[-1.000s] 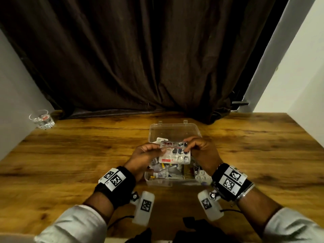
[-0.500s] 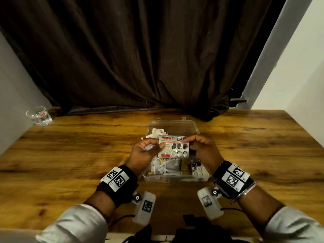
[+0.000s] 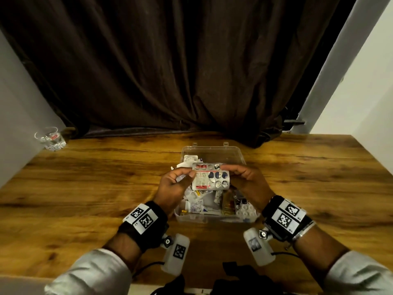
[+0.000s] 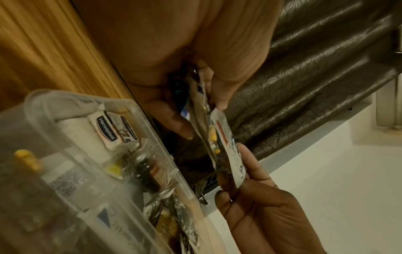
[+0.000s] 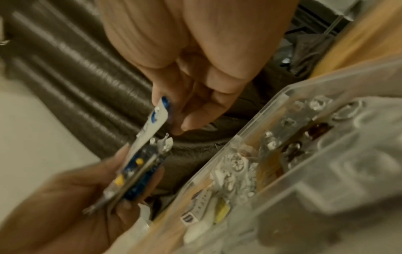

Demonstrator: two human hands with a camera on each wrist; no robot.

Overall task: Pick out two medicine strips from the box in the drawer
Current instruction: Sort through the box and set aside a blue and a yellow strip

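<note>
A clear plastic box (image 3: 192, 218) full of medicines stands open on the wooden table (image 3: 95, 188), its lid (image 3: 223, 154) lying flat on the far side. Above it both hands hold a small stack of medicine strips (image 3: 210, 177). My left hand (image 3: 189, 175) pinches the stack's left edge (image 4: 208, 103). My right hand (image 3: 225, 168) pinches the right end of the white strip with blue blisters (image 5: 157, 115), which splays away from the strips with yellow pills (image 5: 132, 171) in the left hand. More strips, a plaster box (image 4: 113, 130) and a small brown bottle (image 4: 147, 173) lie inside.
A drinking glass (image 3: 50, 138) stands at the table's far left corner. A dark curtain (image 3: 170, 71) hangs behind the table, with pale walls on both sides. Dark gear (image 3: 234, 279) lies at the near edge.
Both hands have lifted the stack of strips a little higher and farther over the box. Both grips look unchanged.
</note>
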